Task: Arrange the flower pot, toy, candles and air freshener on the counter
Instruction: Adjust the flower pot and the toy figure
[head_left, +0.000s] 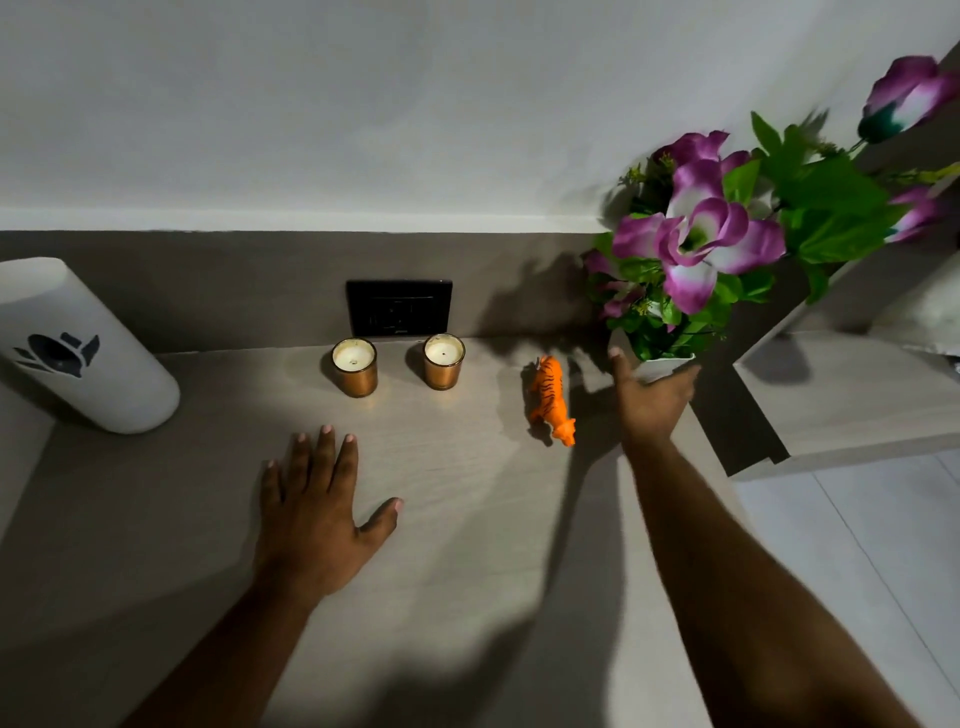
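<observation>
The flower pot (667, 364) at 2 o'clock on the counter (467, 519) is cupped by the right hand (652, 400), fingers spread wide around its base, probably for positioning. The left hand (311, 514) is pressed flat, fingers splayed, holding nothing. The candles (355, 367), toy (550, 397) and air freshener (78, 343) are left standing.

Air freshener (85, 348) stood far left on counter (441, 519), two candles (355, 367) (443, 361) centre back, toy (551, 400) right, flower pot (662, 364) beyond.
</observation>
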